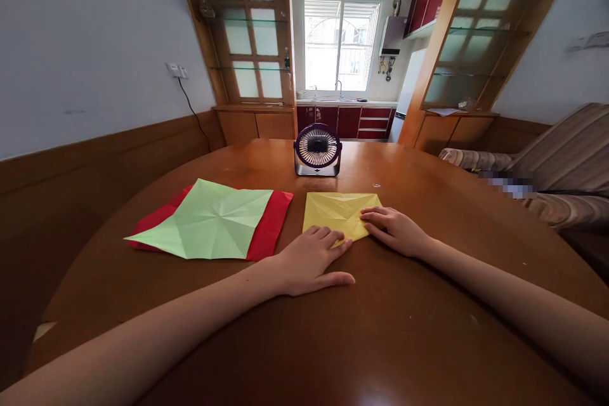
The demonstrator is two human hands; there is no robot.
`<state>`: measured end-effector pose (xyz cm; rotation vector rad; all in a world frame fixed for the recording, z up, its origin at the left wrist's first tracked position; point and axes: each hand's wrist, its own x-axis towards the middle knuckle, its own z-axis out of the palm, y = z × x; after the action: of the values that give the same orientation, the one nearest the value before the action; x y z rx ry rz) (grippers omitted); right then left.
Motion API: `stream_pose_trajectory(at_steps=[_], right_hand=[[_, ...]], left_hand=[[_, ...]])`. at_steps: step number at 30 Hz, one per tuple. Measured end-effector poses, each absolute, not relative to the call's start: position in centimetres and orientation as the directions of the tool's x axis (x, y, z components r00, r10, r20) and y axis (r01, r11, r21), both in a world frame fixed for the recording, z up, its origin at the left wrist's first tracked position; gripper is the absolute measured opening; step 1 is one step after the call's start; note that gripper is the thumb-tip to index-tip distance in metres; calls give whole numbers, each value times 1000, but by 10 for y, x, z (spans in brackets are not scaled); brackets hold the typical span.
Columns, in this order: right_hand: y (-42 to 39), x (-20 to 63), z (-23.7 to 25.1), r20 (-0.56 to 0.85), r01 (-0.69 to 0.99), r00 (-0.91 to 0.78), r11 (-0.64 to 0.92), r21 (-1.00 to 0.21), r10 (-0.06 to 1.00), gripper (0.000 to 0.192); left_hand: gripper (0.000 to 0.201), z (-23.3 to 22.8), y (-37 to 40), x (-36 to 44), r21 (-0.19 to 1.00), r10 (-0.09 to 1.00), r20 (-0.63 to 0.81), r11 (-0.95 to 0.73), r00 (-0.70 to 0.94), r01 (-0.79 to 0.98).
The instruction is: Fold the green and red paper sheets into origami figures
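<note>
A: Start with the biggest thing. What carries it all?

B: The round wooden table (390,330). Both forearms lie along it, so the hands can bear down with their weight rather than hover.

A: And beyond the hands?

B: Off to the left of the left hand, well apart from it, a creased green sheet (209,221) lies opened flat over a red sheet (272,228), which shows only at its edges. Straight past the fingertips, near the far edge of the table, stands a small desk fan (318,150), facing the person.

A: Now the piece being handled.

B: The yellow paper (339,212), folded and flat on the table, sits right under both sets of fingertips.

A: How are the hands set on it?

B: The left hand (309,263) lies palm down, fingers together and flat on the paper's near corner, thumb stretched out along the wood; it looks like pinning the fold down. The right hand (397,231) also lies flat, fingers extended onto the right corner, pressing rather than pinching. Neither hand is closed around anything.
</note>
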<state>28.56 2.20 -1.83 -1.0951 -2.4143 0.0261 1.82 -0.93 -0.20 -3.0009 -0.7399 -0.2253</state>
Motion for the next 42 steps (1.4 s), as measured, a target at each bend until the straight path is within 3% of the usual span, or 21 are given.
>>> stream_pose_trajectory(at_steps=[6,13,20,25,35,42], right_hand=[[22,286,-19,413,710,-552,668,-222,725,30],[23,288,-21,408,710,-540,659,-247,736,30],[32,290,-25,534,725,-272,535,-433,800,31],[38,287,-25,413,691,-119,374,-618,903,37],[39,289,-25,386,712,-200,405,-574,900,34],[40,288,-28,441,686,-307,517,-512,844,28]], left_hand=[[76,0,-7,31,-68,443,191,-884,876,462],[83,-5,-4,28,144,434,84,-896,897,420],[88,-5,-3,26,256,420,2,-878,908,405],[91,-4,-2,26,269,425,-19,-870,905,414],[90,-3,-4,26,277,429,5,-868,903,412],[87,-7,-2,25,254,424,25,-878,905,405]])
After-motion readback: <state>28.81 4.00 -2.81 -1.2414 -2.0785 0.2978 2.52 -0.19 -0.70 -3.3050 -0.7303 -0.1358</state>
